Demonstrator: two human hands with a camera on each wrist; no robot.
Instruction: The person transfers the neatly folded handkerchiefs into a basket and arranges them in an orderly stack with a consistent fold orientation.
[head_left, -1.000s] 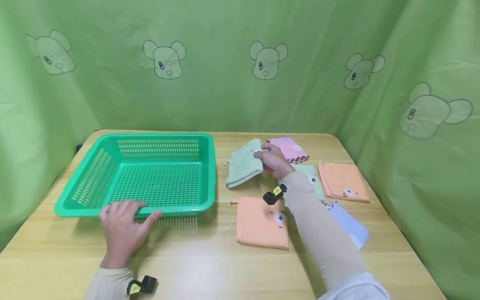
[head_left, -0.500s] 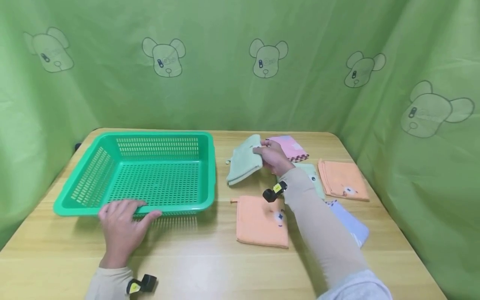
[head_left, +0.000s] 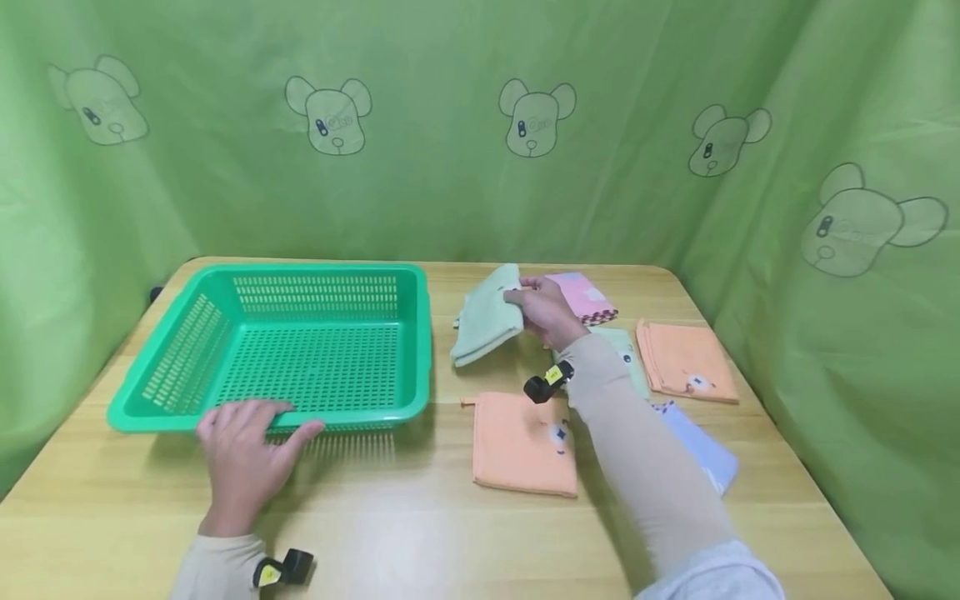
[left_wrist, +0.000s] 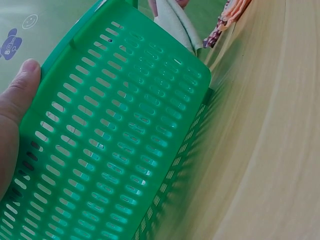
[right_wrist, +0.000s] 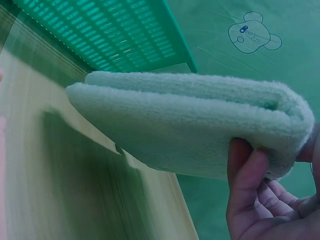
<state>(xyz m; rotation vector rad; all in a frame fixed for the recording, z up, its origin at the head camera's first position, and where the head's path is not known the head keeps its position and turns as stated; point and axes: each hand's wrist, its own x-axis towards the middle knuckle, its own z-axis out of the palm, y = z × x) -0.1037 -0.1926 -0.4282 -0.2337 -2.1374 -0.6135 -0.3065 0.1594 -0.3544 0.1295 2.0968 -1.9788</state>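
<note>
Six cloths [head_left: 517,450]: right grip [head_left: 551,313] pinches one green cloth [head_left: 486,318]; left grip [head_left: 243,454] holds one basket [head_left: 367,417].

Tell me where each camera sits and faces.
Head: worn there, facing forward and down at basket and held cloth; left grip, right grip and sleeves show.
Left wrist: worn there, facing the basket's side; left thumb and some of right grip show.
Right wrist: worn there, facing past held cloth; right grip shows.
Both wrist views share basket and held cloth.
</note>
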